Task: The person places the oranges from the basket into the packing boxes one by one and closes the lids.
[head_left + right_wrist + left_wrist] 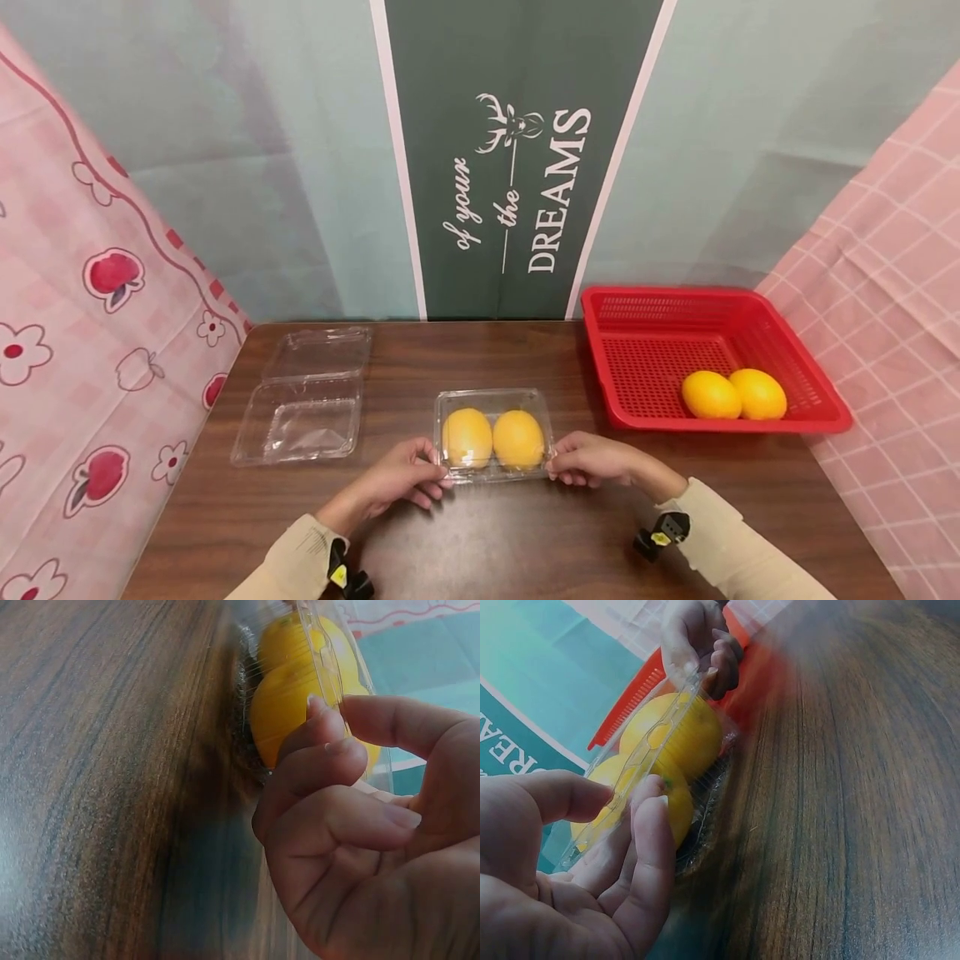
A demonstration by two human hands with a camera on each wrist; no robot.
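Observation:
A clear plastic clamshell container [492,477] sits on the table with two yellow lemons [467,437] side by side inside it. Its lid lies over the fruit. At the near left corner, my left hand [402,473] pinches the container's rim between thumb and fingers. My right hand [592,458] does the same at the near right corner, its thumb and index finger on the rim. In the left wrist view the rim [646,754] runs between thumb and fingertips; the right wrist view shows the rim [324,664] gripped likewise.
An open clear clamshell [311,417] lies at the table's left. To the right, a red plastic basket [611,367] holds two more lemons [711,395]. Fabric hangs behind the wooden table [480,542] and along both sides.

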